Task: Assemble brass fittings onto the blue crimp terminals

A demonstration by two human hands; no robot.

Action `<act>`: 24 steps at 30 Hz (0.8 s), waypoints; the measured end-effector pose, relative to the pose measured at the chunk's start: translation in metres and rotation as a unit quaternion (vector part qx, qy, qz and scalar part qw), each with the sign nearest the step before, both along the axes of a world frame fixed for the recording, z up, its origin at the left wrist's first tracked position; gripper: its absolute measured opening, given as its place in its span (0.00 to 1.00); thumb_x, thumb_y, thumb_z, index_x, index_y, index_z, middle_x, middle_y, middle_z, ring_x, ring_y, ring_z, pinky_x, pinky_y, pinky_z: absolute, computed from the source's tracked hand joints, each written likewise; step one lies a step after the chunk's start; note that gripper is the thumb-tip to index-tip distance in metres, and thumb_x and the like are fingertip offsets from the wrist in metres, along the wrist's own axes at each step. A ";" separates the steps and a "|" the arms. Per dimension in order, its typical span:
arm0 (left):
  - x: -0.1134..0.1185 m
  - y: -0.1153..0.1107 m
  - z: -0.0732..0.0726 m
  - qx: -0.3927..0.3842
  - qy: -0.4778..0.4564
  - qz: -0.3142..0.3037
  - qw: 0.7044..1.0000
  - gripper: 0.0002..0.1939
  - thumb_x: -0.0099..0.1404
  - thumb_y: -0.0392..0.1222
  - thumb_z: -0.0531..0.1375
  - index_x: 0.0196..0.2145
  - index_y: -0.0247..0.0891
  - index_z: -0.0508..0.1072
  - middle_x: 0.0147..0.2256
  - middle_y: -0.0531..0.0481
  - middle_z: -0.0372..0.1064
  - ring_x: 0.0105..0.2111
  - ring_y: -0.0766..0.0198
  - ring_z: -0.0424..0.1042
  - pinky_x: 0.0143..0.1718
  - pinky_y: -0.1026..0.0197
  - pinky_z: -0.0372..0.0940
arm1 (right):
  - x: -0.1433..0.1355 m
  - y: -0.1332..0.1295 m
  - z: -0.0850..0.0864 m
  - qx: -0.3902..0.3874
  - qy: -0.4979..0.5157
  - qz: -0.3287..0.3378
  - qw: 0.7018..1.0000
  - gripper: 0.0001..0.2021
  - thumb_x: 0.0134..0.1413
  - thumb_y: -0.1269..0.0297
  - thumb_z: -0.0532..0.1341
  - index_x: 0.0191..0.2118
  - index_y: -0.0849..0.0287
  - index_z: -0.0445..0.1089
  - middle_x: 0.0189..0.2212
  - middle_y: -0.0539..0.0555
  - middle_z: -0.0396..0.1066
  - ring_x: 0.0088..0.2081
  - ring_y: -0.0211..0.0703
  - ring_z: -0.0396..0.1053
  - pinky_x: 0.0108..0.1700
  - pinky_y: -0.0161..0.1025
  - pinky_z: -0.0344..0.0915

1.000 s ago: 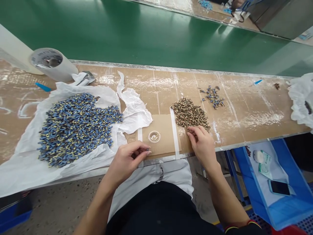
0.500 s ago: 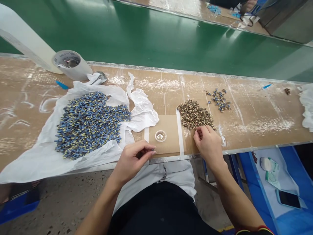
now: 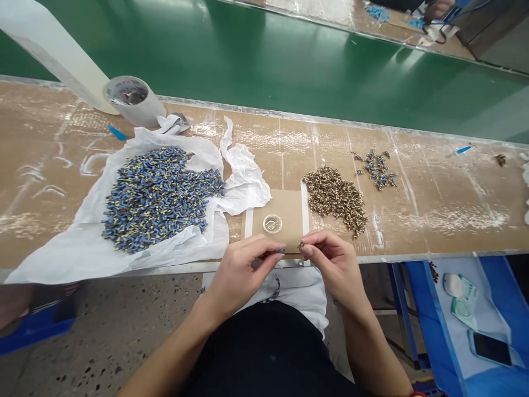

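Observation:
My left hand (image 3: 246,270) pinches a small blue piece (image 3: 281,251) between thumb and fingertips, just in front of the cardboard pad. Close to its right, my right hand (image 3: 333,264) pinches a tiny brown-and-gold piece (image 3: 301,246). Behind both hands, a small round clear dish (image 3: 273,224) sits on the cardboard pad (image 3: 289,207). A large heap of blue-and-yellow pieces (image 3: 157,198) lies on crumpled white paper (image 3: 61,248) to the left. To the right of the pad is a pile of brown-and-gold pieces (image 3: 334,198).
A small group of blue-and-brown pieces (image 3: 378,170) lies behind the brown pile. A wide tape roll (image 3: 134,102) stands at the back left. Blue slips (image 3: 117,132) lie on the table. A phone (image 3: 491,347) rests on the lower right surface. A green belt (image 3: 264,66) runs behind.
My right hand has left the brown pile and moved left to the pad with a piece. My left hand has shifted right toward it. The view has shifted slightly.

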State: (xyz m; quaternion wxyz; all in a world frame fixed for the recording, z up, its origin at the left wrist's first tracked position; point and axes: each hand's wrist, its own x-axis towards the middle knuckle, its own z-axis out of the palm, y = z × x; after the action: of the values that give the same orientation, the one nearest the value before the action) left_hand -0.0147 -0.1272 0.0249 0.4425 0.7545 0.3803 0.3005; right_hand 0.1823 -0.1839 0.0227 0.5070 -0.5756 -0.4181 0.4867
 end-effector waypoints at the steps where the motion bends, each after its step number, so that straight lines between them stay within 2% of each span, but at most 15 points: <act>1: 0.002 -0.001 0.000 0.005 0.003 -0.005 1.000 0.05 0.67 0.35 0.61 0.39 0.38 0.77 0.33 0.51 0.76 0.32 0.68 0.72 0.34 0.66 0.65 | -0.005 0.000 0.000 -0.005 0.020 0.001 1.000 0.04 0.57 0.63 0.66 0.37 0.55 0.75 0.30 0.49 0.74 0.30 0.35 0.70 0.34 0.34 0.69; 4: 0.005 -0.003 0.001 0.014 0.018 -0.011 1.000 0.05 0.68 0.35 0.60 0.37 0.37 0.77 0.31 0.51 0.74 0.30 0.67 0.71 0.32 0.65 0.64 | -0.014 0.000 0.001 -0.019 0.053 0.001 0.998 0.04 0.57 0.63 0.67 0.37 0.56 0.75 0.30 0.50 0.75 0.31 0.37 0.72 0.35 0.35 0.71; 10: 0.006 -0.003 0.003 0.049 0.027 -0.004 0.998 0.04 0.68 0.34 0.59 0.36 0.36 0.75 0.29 0.52 0.72 0.29 0.68 0.69 0.31 0.65 0.62 | -0.018 -0.001 0.002 -0.026 0.057 0.002 0.998 0.04 0.57 0.62 0.67 0.37 0.56 0.74 0.32 0.51 0.76 0.34 0.40 0.74 0.37 0.37 0.74; 19: 0.005 -0.002 0.003 0.064 0.047 -0.034 0.996 0.04 0.69 0.34 0.59 0.36 0.36 0.74 0.29 0.52 0.71 0.29 0.68 0.68 0.31 0.66 0.61 | -0.013 -0.003 -0.001 -0.002 0.012 0.041 0.999 0.02 0.59 0.65 0.65 0.38 0.55 0.73 0.34 0.51 0.74 0.35 0.38 0.72 0.38 0.35 0.71; 24: 0.004 0.002 0.009 0.119 0.071 -0.061 0.988 0.06 0.69 0.35 0.57 0.34 0.35 0.73 0.28 0.51 0.70 0.28 0.67 0.67 0.31 0.65 0.60 | -0.011 -0.003 0.003 0.005 0.007 0.064 0.998 0.03 0.60 0.64 0.64 0.36 0.56 0.71 0.34 0.52 0.71 0.35 0.39 0.70 0.38 0.36 0.69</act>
State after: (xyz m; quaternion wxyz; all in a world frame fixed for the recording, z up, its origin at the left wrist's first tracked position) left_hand -0.0109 -0.1248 0.0336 0.3386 0.8430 0.3257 0.2620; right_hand 0.1709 -0.1872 0.0256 0.4807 -0.5415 -0.4529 0.5203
